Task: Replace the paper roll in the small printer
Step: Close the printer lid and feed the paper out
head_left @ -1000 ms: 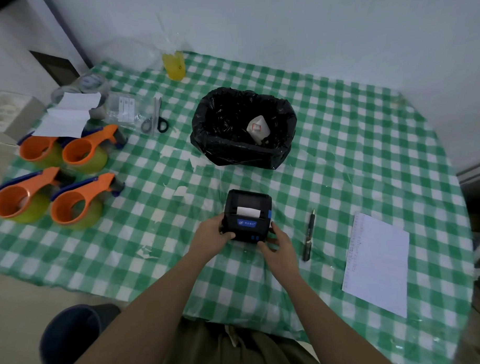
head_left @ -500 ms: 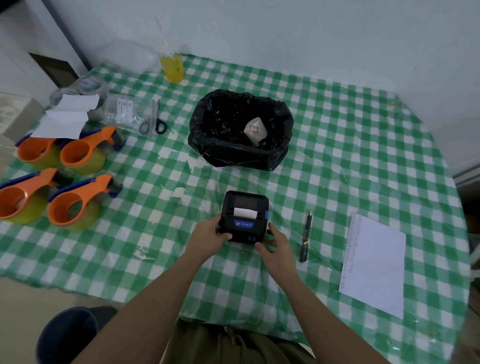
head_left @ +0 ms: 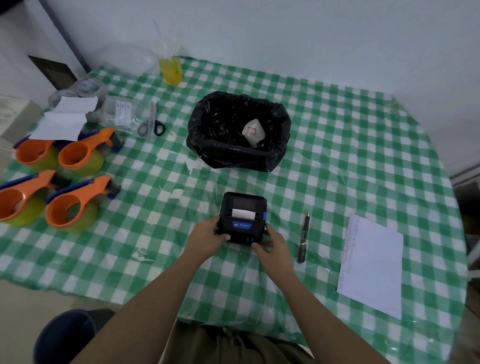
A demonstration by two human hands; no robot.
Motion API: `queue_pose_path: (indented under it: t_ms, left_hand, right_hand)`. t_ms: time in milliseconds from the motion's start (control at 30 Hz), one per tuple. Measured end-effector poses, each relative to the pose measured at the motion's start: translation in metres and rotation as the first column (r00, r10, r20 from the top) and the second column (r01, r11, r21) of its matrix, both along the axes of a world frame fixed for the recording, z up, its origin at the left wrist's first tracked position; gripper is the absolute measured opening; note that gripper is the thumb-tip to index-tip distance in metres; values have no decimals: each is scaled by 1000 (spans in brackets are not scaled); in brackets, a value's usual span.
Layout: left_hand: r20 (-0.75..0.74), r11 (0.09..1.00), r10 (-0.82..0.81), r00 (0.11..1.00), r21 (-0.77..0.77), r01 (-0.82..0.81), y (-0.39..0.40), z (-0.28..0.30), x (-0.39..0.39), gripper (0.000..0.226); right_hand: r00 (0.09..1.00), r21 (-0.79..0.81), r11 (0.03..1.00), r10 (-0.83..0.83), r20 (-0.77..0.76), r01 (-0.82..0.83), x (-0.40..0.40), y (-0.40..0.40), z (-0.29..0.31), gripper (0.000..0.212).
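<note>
Small printer (head_left: 243, 216) sits on the counter (head_left: 341, 156) at lower centre of the frame, lid closed, a white paper strip (head_left: 243, 213) showing at the slot. Left hand (head_left: 208, 237) clasps the printer's left near corner, fingers curled round the casing. Right hand (head_left: 271, 242) grips the right near corner, thumb at the front edge. Both hold the printer; neither is nearer.

Key relation: the printer lies directly above the hands in the frame, its slot running left to right, lid hinge side toward the top. The blue tab (head_left: 264, 215) on the right edge sits just above the right hand, so I judge that hand better placed to release the lid.

Bin with black liner (head_left: 239, 154) beyond; pen (head_left: 304, 238) to the right.
</note>
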State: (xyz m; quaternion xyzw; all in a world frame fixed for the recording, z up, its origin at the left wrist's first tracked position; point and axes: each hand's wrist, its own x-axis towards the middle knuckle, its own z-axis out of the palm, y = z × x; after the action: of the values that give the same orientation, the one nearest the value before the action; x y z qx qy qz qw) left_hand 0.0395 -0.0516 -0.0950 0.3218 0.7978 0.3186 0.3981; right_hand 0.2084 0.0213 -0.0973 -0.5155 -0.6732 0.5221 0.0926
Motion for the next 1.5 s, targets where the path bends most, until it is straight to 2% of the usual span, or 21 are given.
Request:
queue_pose_path:
  t_ms: [367, 767, 1500]
  left_hand:
    - [-9, 1000, -8, 1000, -8, 8, 1, 2, 0, 48]
    - [9, 1000, 3, 1000, 3, -3, 1, 4, 1, 46]
    - [5, 999, -34, 999, -25, 34, 1, 12, 0, 45]
  right_hand:
    - [998, 6, 1000, 5, 70, -5, 2, 0, -4, 68]
    - [1000, -26, 999, -23, 5, 23, -1, 0, -1, 64]
    - [998, -30, 999, -40, 48, 42, -6, -1, 1, 66]
